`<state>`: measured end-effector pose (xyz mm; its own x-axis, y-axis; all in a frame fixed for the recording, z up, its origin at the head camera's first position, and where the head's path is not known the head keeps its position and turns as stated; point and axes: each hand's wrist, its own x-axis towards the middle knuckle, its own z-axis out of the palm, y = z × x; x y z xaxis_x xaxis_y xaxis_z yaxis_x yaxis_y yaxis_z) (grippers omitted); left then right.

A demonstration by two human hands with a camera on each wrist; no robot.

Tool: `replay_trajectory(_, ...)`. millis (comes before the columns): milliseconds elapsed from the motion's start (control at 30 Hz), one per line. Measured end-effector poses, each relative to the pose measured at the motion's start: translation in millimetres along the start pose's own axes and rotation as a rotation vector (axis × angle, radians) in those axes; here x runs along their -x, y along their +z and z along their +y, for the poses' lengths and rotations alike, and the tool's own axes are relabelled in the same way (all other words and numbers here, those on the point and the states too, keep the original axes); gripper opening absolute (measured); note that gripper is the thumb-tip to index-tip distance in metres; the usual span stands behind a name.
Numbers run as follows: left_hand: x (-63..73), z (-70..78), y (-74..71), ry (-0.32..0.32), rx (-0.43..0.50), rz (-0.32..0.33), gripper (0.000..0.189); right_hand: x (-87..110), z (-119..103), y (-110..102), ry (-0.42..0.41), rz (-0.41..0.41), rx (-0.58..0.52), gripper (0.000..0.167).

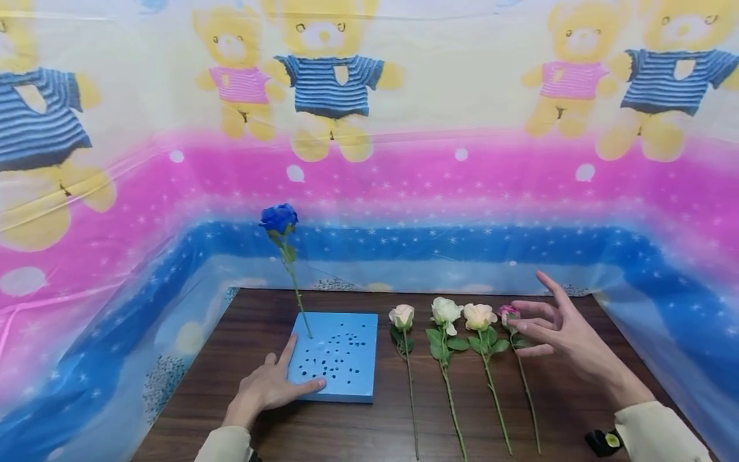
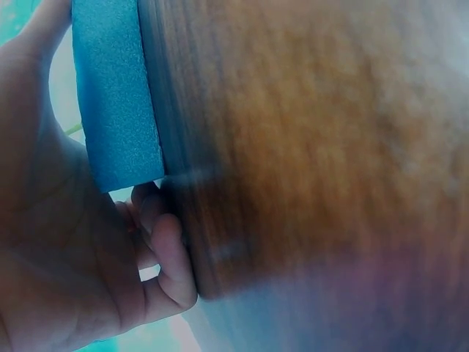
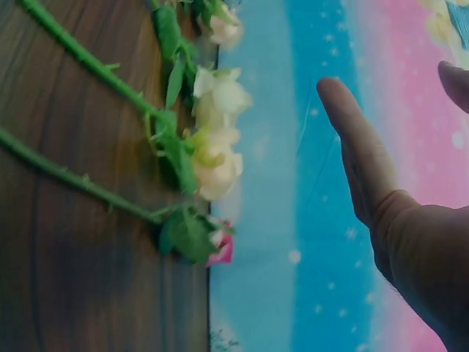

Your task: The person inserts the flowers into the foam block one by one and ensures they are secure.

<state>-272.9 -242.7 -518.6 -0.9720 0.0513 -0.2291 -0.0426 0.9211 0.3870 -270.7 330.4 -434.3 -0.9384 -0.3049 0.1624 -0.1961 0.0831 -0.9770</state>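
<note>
My left hand (image 1: 271, 384) holds the near left corner of a light blue foam block (image 1: 346, 369) on the table. The thumb lies over its top near the front, and the index finger runs along its left side. The block's side face (image 2: 117, 95) shows in the left wrist view, with curled fingers (image 2: 172, 253) beside it. A blue rose (image 1: 280, 218) stands in the block, tilted left. My right hand (image 1: 568, 330), fingers spread, hovers at the pink rose (image 1: 508, 312), partly covering it in the head view. The right wrist view shows that bloom (image 3: 222, 246) apart from the hand.
Beside the pink rose lie a peach rose (image 1: 480, 316), a white rose (image 1: 446, 310) and a pale pink rose (image 1: 402, 316), stems toward me. Many small holes dot the block. A black object (image 1: 603, 443) sits by my right sleeve. Printed cloth (image 1: 404, 244) surrounds the wooden table (image 1: 231, 359).
</note>
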Motion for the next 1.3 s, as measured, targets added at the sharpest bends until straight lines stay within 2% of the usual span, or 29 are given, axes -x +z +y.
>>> replay_trajectory(200,-1.4,-3.3,2.6,-0.009,0.015,-0.010,0.135,13.6,24.7,-15.0,0.081,0.006,0.011,0.104)
replay_trajectory(400,-2.3,-2.6,2.0,-0.006,0.004,-0.017,0.136,27.9,60.3,-23.0,0.228,0.043,-0.022,0.109)
replay_trajectory(567,-2.2,-2.0,0.4,-0.001,0.001,-0.022,0.136,34.8,78.9,-20.3,0.351,0.039,-0.022,0.110)
replay_trajectory(700,-2.2,-2.7,0.2,-0.006,0.005,-0.028,0.136,35.8,85.9,-15.8,0.428,0.021,-0.002,0.108)
replay_trajectory(800,-2.0,-3.9,1.1,-0.015,0.016,-0.035,0.136,34.9,89.0,-12.5,0.467,0.013,0.013,0.113)
replay_trajectory(967,-1.7,-4.3,2.2,-0.018,0.035,-0.042,0.137,33.9,93.3,-8.4,0.516,0.045,0.039,0.120)
replay_trajectory(1067,-2.4,-3.8,2.0,-0.011,0.032,-0.038,0.137,33.9,95.2,-6.7,0.542,0.053,0.056,0.111)
replay_trajectory(1200,-3.5,-2.5,0.2,-0.003,0.019,-0.026,0.137,33.3,95.2,-5.0,0.550,0.016,0.085,0.100)
replay_trajectory(1300,-3.4,-1.4,-0.7,-0.001,0.011,-0.024,0.137,32.3,94.8,-3.7,0.549,-0.004,0.109,0.100)
